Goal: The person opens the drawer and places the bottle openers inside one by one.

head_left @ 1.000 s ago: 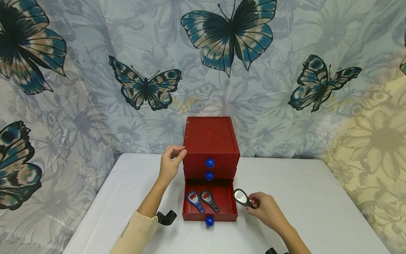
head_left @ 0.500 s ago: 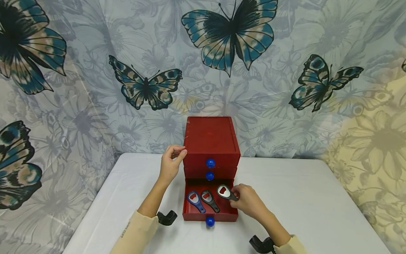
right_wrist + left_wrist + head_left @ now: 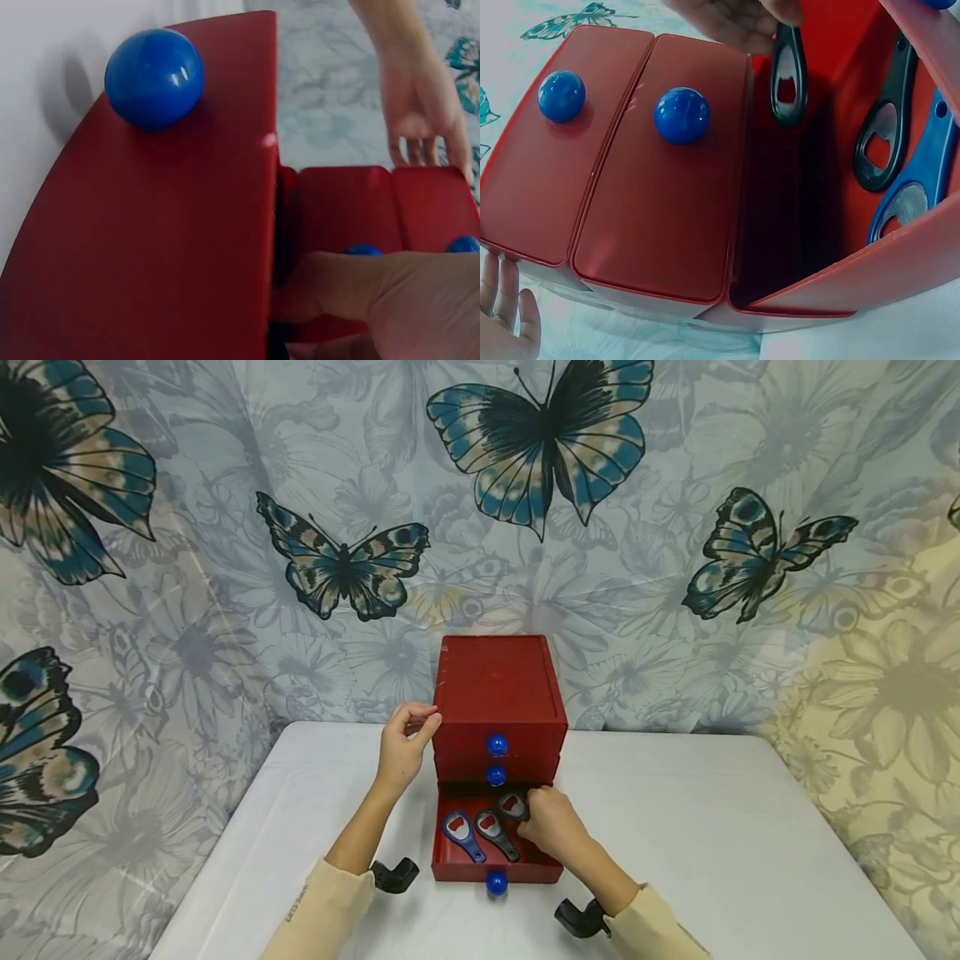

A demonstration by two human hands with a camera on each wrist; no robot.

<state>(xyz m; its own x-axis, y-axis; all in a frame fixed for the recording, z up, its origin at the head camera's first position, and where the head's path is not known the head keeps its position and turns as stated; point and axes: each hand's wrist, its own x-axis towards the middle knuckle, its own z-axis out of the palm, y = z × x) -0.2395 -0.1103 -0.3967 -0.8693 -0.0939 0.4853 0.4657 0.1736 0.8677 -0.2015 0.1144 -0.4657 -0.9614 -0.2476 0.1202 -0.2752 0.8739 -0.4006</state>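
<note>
My right hand point(image 3: 555, 824) pinches a dark-handled bottle opener point(image 3: 513, 806) by its handle, inside the pulled-out bottom drawer point(image 3: 456, 872) of a red drawer cabinet point(image 3: 497, 681). In the left wrist view that bottle opener point(image 3: 788, 86) hangs head down beside the middle drawer's front. Two more openers lie side by side in the drawer: a blue one point(image 3: 462, 837) at left and a blackish one point(image 3: 497, 836) to its right. With loosely bent fingers, my left hand point(image 3: 401, 750) touches the cabinet's left side near the top. The right wrist view mostly hides the held opener behind the drawer front.
Blue round knobs sit on the drawer fronts, the lowest knob point(image 3: 497, 883) on the pulled-out one. The upper two drawers are closed. A white-covered table point(image 3: 675, 827) carries the cabinet, and a butterfly-print cloth point(image 3: 615, 668) hangs behind.
My right hand has moved left from beside the drawer to inside it, carrying the bottle opener over and then lower, right of the other two. My left hand has stayed in place.
</note>
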